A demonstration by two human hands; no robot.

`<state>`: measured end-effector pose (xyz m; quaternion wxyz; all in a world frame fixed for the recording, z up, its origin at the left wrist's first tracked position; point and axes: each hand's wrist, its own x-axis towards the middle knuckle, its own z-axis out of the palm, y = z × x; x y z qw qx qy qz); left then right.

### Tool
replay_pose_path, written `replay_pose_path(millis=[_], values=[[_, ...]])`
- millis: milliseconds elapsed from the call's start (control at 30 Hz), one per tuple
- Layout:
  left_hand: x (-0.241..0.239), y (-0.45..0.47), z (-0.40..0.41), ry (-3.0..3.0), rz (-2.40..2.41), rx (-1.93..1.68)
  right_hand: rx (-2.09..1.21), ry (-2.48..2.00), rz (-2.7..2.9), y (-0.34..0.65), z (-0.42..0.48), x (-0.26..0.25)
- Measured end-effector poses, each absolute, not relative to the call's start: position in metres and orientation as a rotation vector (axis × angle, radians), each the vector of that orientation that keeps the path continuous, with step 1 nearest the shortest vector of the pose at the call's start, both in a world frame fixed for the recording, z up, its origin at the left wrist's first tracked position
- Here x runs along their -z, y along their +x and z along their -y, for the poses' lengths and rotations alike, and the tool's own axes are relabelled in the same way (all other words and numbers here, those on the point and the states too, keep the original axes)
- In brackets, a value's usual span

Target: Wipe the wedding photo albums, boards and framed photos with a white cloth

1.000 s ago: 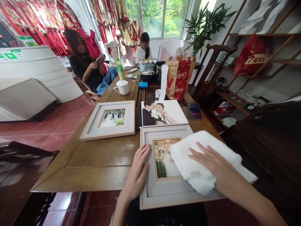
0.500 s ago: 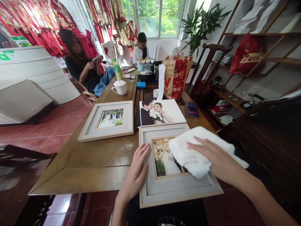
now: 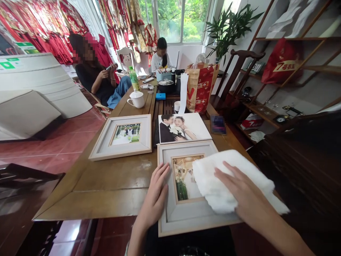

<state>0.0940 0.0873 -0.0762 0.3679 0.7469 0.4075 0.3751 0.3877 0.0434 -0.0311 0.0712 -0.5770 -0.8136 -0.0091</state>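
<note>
A picture frame (image 3: 191, 224) with a pale mat and a light wood rim lies at the near edge of the table, jutting past it. At its left side my left hand (image 3: 156, 188) grips the rim, fingers laid over the top. My right hand (image 3: 241, 188) holds a folded white towel (image 3: 213, 170) against the frame's right part. The towel covers much of the wedding photo (image 3: 186, 177) inside. Just beyond lies an unframed photo print (image 3: 194, 128) of a couple. To the left rests a second picture frame (image 3: 106, 154) with a smaller photo.
On the wooden table (image 3: 114, 185) stand a white lidded mug (image 3: 137, 100), a green bottle (image 3: 134, 79) and a paper bag (image 3: 201, 87). A phone (image 3: 218, 124) lies near the right edge. Two people sit farther back. Shelves (image 3: 290, 67) line the right side.
My right hand and the towel have slid right and slightly towards me across the frame. The left hand stays on the frame's left side.
</note>
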Motion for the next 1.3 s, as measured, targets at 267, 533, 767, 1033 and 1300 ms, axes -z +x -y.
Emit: replay_pose_path(millis=[267, 533, 767, 1033, 1300], values=[[0.071, 0.091, -0.088, 1.917, -1.043, -0.889, -0.238, -1.733, 2.359, 0.399, -0.018, 0.040], [0.068, 0.091, -0.089, 1.918, -1.027, -0.873, -0.219, -1.503, 2.404, 0.400, -0.114, 0.035], [0.071, 0.093, -0.090, 1.950, -1.031, -0.917, -0.245, -1.361, 2.474, 0.394, -0.138, 0.031], [0.071, 0.096, -0.089, 1.929, -1.047, -0.963, -0.774, -1.120, 2.597, 0.382, -0.037, 0.022], [0.069, 0.092, -0.090, 1.959, -1.030, -0.899, -0.567, -1.064, 2.504, 0.391, -0.038, 0.046]])
